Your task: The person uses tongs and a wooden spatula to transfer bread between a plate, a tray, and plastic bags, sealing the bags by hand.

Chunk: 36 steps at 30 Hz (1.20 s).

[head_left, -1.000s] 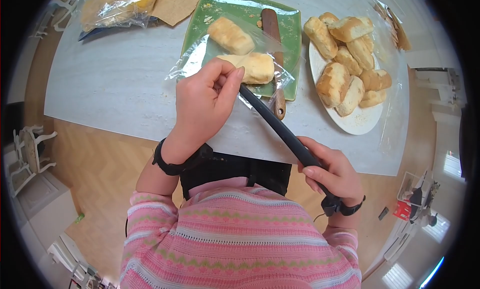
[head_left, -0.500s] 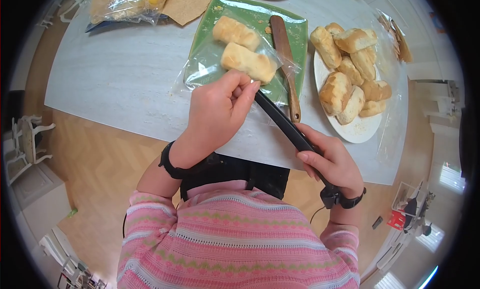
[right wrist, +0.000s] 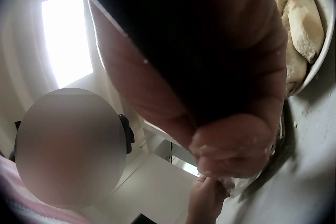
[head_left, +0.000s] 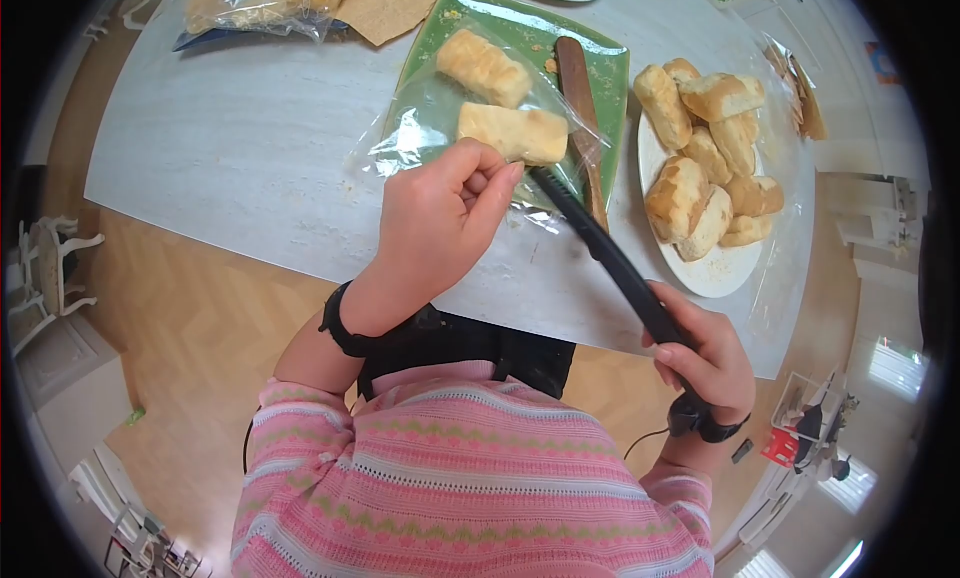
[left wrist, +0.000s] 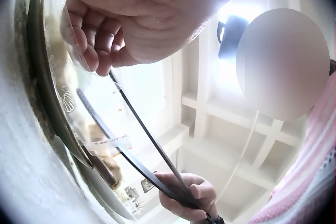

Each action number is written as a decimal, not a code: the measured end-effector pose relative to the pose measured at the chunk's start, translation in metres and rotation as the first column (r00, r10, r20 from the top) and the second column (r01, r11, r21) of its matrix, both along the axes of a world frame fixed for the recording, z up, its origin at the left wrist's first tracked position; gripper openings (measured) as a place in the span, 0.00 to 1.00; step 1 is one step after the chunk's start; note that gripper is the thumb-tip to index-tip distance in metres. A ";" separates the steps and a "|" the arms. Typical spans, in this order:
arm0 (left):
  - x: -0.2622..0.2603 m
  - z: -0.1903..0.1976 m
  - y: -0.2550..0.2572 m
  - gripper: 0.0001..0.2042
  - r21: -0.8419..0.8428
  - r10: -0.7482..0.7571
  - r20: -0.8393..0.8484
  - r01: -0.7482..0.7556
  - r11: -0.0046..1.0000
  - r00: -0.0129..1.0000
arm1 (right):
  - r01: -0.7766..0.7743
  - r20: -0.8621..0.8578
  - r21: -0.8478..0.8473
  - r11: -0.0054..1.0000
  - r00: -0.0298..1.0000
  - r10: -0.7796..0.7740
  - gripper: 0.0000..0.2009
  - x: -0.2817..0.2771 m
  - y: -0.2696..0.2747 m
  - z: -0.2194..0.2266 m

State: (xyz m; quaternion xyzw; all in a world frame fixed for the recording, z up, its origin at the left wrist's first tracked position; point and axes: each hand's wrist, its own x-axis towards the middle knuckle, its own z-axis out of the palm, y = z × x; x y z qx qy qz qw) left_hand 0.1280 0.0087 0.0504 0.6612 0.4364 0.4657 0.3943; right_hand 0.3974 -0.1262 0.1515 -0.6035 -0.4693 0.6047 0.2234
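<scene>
My left hand point(head_left: 440, 208) pinches the edge of a clear plastic bag point(head_left: 410, 143) between thumb and fingers. Through the film show two pale bread rolls point(head_left: 513, 133), one behind the other, over a green square plate point(head_left: 613, 93). My right hand point(head_left: 708, 353) grips one end of a long black two-armed tool point(head_left: 612, 253), its far end right beside the left fingertips. In the left wrist view the tool's slim arms point(left wrist: 152, 139) stand apart and meet at the right hand point(left wrist: 189, 196). A brown wooden spatula point(head_left: 577, 83) lies on the plate, partly behind the tool.
To the right, a white oval plate point(head_left: 722, 281) bears several piled bread rolls point(head_left: 705, 156). At the back left lie a filled clear bag point(head_left: 260, 6) and brown paper point(head_left: 398, 10). The table's front edge runs below both hands.
The right hand has drawn down and to the right with the black tool, whose toothed inner side now shows near the far end. The left hand keeps its pinch on the bag.
</scene>
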 end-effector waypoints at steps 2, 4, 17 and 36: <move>0.000 0.001 0.000 0.07 -0.002 -0.001 0.001 0.001 1.000 1.000 | 0.076 0.071 0.032 0.997 0.994 -0.078 0.29 0.007 -0.003 0.007; 0.000 0.002 -0.001 0.05 -0.052 -0.018 -0.022 0.017 0.998 1.000 | 0.073 0.134 0.039 0.997 0.988 -0.078 0.30 0.008 0.001 0.006; -0.002 -0.003 0.000 0.06 0.055 -0.041 -0.044 0.043 0.998 0.998 | -0.088 0.081 -0.002 0.996 0.993 0.088 0.28 -0.012 0.022 -0.010; -0.005 -0.001 0.004 0.05 0.042 -0.019 0.007 0.019 0.999 1.000 | 0.148 -0.147 0.039 0.988 0.979 -0.141 0.29 0.001 0.014 -0.010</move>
